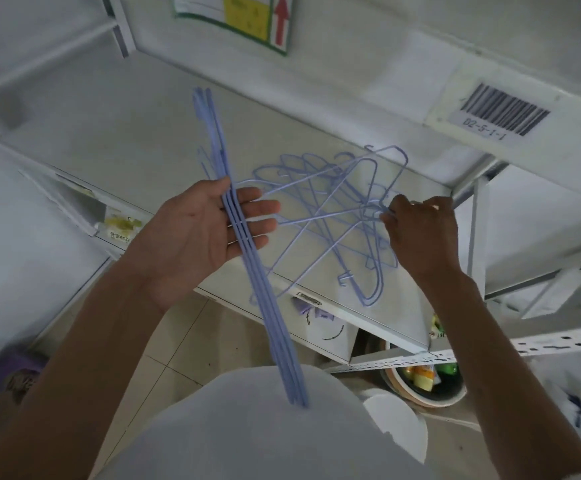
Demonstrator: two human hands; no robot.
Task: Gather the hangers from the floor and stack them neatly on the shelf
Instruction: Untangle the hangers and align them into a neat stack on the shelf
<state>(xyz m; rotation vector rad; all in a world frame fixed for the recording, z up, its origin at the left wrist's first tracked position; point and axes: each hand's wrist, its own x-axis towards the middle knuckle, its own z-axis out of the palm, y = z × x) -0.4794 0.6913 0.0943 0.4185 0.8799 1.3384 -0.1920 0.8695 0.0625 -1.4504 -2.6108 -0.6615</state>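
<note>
Several light blue wire hangers [320, 216] lie in a loose tangled pile on the white shelf [115, 140]. My left hand [195, 230] is flat and palm up, its fingers spread under the long straight bars of a bunch of hangers [264, 306], which run from the shelf back to my chest. My right hand [420, 233] is at the right side of the pile, with its fingertips pinched on the hooks of the hangers there.
A barcode label [503, 112] is stuck on the shelf board above at right. A slotted metal rail [489, 348] runs below the shelf at right. A bowl with packets [427, 379] sits on the floor beneath. A lower shelf with labels [115, 226] lies at left.
</note>
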